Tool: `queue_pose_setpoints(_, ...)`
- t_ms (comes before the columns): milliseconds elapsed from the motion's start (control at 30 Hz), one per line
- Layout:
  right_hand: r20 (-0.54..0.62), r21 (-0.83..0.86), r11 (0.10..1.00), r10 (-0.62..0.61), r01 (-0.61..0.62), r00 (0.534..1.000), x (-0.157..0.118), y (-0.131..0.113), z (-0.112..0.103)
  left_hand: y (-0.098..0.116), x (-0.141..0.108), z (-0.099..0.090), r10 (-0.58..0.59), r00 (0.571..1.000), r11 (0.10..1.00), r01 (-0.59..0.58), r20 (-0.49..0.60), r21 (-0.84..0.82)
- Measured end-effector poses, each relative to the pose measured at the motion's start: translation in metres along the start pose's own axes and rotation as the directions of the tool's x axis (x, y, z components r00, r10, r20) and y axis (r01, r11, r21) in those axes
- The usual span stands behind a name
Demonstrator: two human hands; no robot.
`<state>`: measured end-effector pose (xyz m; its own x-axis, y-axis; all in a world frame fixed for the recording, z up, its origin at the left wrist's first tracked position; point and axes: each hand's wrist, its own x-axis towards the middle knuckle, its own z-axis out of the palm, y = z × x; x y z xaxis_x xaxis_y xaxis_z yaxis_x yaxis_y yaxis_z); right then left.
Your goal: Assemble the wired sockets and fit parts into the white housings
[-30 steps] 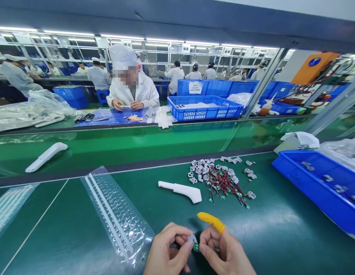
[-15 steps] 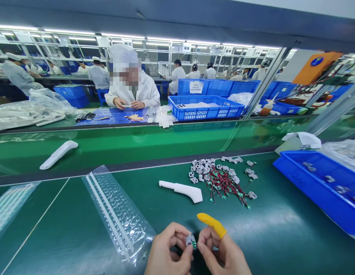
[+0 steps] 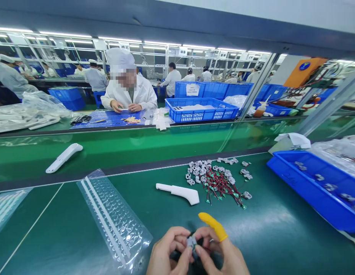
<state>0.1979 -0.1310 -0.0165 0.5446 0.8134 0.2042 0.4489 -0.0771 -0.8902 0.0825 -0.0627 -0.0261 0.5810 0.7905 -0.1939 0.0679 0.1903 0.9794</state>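
A small grey plastic part [image 3: 191, 241] with a bit of green board is pinched between both hands near the front of the bench. My left hand [image 3: 168, 250] is closed on its left side with thumb and fingertips. My right hand [image 3: 220, 250] grips its right side, its index finger raised in a yellow finger cot [image 3: 213, 225]. Fingers hide much of the part. Beyond the hands lies a white handle-shaped housing [image 3: 179, 193]. Behind it is a pile of grey plastic parts [image 3: 199, 168] and red-and-black wires with small green boards [image 3: 220, 182].
A bubble-textured clear bag with white strips [image 3: 114, 217] lies at left. A blue bin [image 3: 312, 187] with grey parts stands at right. Another white housing [image 3: 64, 157] rests on the green conveyor belt [image 3: 131, 143]. Across it, a co-worker [image 3: 128, 95] sits beside a blue crate [image 3: 203, 110].
My right thumb and fingers have closed in onto the grey part, which has turned in my grasp. The housing on the belt has shifted right. The view has swung slightly.
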Motion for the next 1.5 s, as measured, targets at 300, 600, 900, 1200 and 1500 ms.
queue_pose_setpoints(300, -0.563, -0.825, 0.346, -0.438, -0.447, 0.701, 0.095, 0.026, -0.208, 0.003, 0.004, -0.012, -0.002, 0.993, 1.0, 0.004, 0.121, -0.02)
queue_pose_setpoints(600, -0.182, -0.608, 0.794, -0.146, 0.005, 0.972, 0.11, 0.088, -0.143, -0.001, 0.007, -0.011, 0.01, 0.991, 0.999, -0.005, 0.134, -0.039)
queue_pose_setpoints(900, -0.17, -0.266, 0.96, 0.04, -0.085, 0.985, 0.086, 0.039, -0.101, -0.004, 0.004, -0.002, -0.062, 0.993, 0.995, 0.07, 0.098, -0.072)
queue_pose_setpoints(1200, 0.274, 0.363, 0.92, 0.048, -0.15, 0.96, 0.025, -0.007, -0.002, 0.007, 0.004, -0.001, -0.069, 0.988, 0.93, 0.113, 0.138, -0.349)
queue_pose_setpoints(1500, 0.197, -0.417, 0.84, -0.289, 0.347, 0.937, 0.093, 0.043, -0.049, 0.006, 0.003, 0.0, -0.097, 0.995, 0.976, 0.095, -0.001, -0.194)
